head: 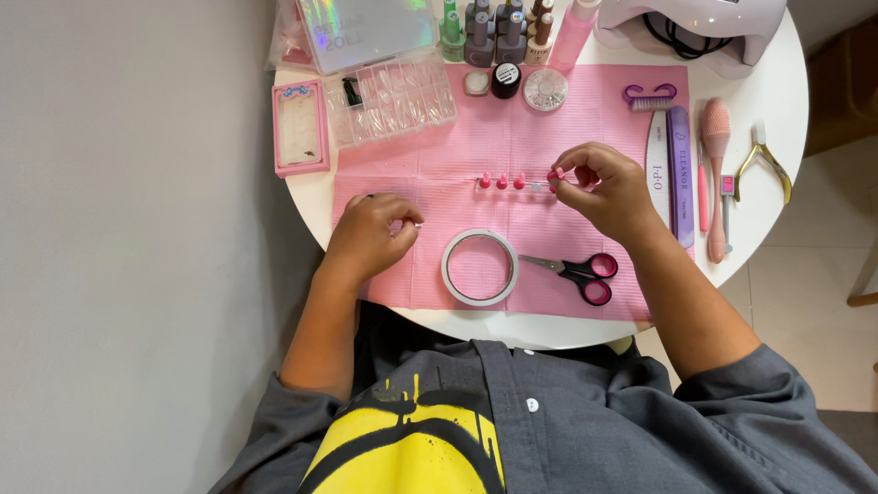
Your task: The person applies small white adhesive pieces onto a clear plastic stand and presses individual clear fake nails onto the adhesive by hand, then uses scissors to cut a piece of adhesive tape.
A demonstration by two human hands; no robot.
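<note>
Right hand is pinching a pink nail tip beside three others. Left hand is resting curled on the pink mat, near the tape roll.

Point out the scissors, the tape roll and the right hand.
scissors [578, 272], head view, on the pivot near the pink handles.
tape roll [451, 276], head view, on its left rim.
right hand [599, 187], head view, on the knuckles.
</note>
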